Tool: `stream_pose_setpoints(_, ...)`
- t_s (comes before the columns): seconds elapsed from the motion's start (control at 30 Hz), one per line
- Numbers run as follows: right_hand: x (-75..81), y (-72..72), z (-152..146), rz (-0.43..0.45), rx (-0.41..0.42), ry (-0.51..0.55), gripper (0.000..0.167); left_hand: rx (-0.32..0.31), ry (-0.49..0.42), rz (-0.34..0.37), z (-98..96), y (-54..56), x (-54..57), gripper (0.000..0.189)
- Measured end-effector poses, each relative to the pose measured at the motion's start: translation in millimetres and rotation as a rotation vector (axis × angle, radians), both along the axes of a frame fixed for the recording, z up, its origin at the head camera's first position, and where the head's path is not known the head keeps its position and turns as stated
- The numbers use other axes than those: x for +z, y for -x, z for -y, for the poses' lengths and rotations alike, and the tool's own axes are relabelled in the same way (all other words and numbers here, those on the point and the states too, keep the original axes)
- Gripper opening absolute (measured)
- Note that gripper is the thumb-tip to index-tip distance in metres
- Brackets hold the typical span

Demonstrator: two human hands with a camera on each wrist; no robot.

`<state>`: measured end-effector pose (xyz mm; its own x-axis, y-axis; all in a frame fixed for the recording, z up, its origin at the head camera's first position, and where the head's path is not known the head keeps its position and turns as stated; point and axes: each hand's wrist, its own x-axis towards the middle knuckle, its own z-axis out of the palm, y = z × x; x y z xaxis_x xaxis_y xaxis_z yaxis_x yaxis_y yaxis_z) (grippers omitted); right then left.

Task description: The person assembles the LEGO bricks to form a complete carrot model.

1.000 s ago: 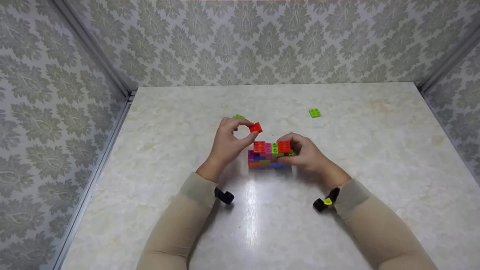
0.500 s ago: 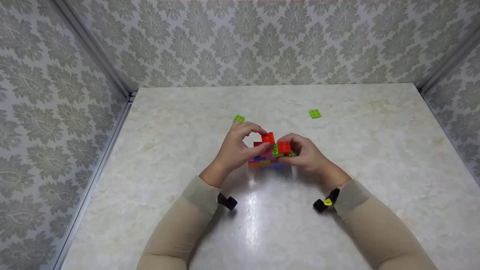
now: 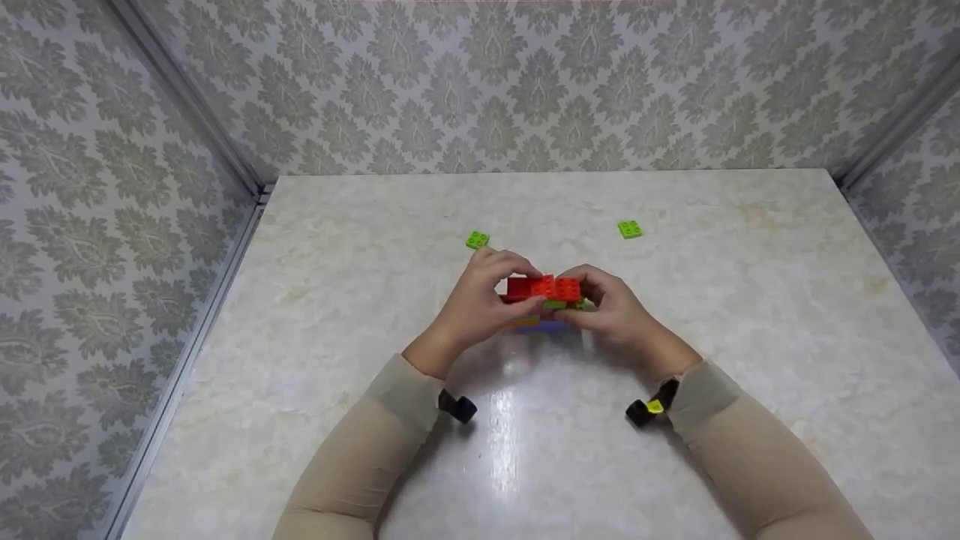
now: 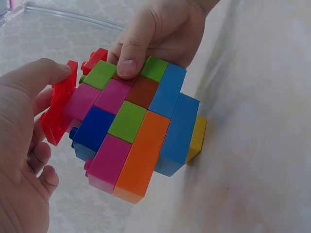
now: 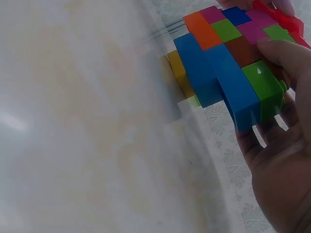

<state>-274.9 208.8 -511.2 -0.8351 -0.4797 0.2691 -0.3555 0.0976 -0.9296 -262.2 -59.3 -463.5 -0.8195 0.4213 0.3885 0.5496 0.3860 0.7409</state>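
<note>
A built block of several coloured toy bricks (image 4: 129, 119) stands mid-table, with blue, orange, pink, green, brown and yellow faces showing. My left hand (image 3: 480, 304) pinches a thin red brick (image 4: 59, 111) between thumb and fingers. That brick is tilted at the studded top of the build, right at the pink bricks in the left wrist view. My right hand (image 3: 615, 304) grips the build at its right end, its thumb (image 5: 282, 51) pressed on the near face and the fingers behind. Another red brick (image 3: 568, 289) sits on top beside the right fingertips.
Two flat green bricks lie farther back, one green brick (image 3: 478, 239) just beyond the left hand and a second green brick (image 3: 630, 229) to the right. Patterned walls (image 3: 525, 90) enclose the pale table (image 3: 337, 225) at the back and sides.
My left hand has carried the red brick rightward and down from above the left end to the middle of the build's top. The right hand has kept its grip nearly still.
</note>
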Motion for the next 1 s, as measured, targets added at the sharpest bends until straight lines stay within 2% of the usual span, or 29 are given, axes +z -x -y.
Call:
stream_pose_setpoints(0.37,0.9,-0.8,0.6,0.03,-0.034,-0.038,0.041,0.008,0.023,0.002,0.1,1.3,-0.7,0.024)
stream_pose_setpoints(0.67,1.9,-2.0,2.4,0.033,-0.038,-0.029,0.042,-0.022,-0.019,0.071,-1.5,3.0,-5.1,0.03)
stream_pose_setpoints(0.8,1.6,-2.1,2.5,0.029,-0.042,-0.04,0.042,-0.015,-0.028,0.103,-3.7,2.9,-8.7,0.032)
stream_pose_setpoints(1.0,1.1,-1.8,2.9,0.038,-0.059,-0.049,0.041,-0.023,-0.094,0.149,-5.8,2.6,-12.9,0.029)
